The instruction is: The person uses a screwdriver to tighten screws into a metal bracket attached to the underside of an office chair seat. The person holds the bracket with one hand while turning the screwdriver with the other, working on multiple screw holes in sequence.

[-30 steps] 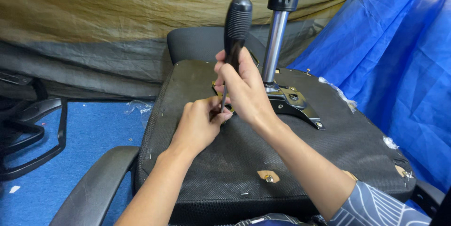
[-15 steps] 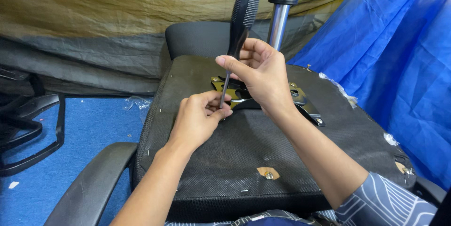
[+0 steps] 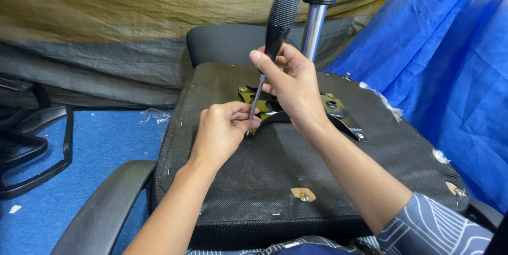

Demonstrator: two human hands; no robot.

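1. One screwdriver [image 3: 275,35] with a black ribbed handle is in play, along with one upturned office chair seat [image 3: 275,165], one metal mounting plate [image 3: 338,114] bolted to its underside, one chrome gas-lift column [image 3: 313,30], and one armrest [image 3: 103,207] in view at the lower left. A second chair frame [image 3: 32,149] lies on the blue floor off to the left.
2. Since half a second ago, the right hand has slid a little lower on the handle, and the tool stands more upright; the left hand stays at the tip.
3. The right hand [image 3: 293,88] is clenched around the lower part of the handle, thumb across the front, with the handle rising above its fingers [image 3: 275,60].
4. The left hand [image 3: 225,128] is curled, its fingers pinched on the thin metal shaft just above the tip, steadying it.
5. The tip sits beneath the left fingers, at the plate's left edge; whether it touches a screw is hidden.
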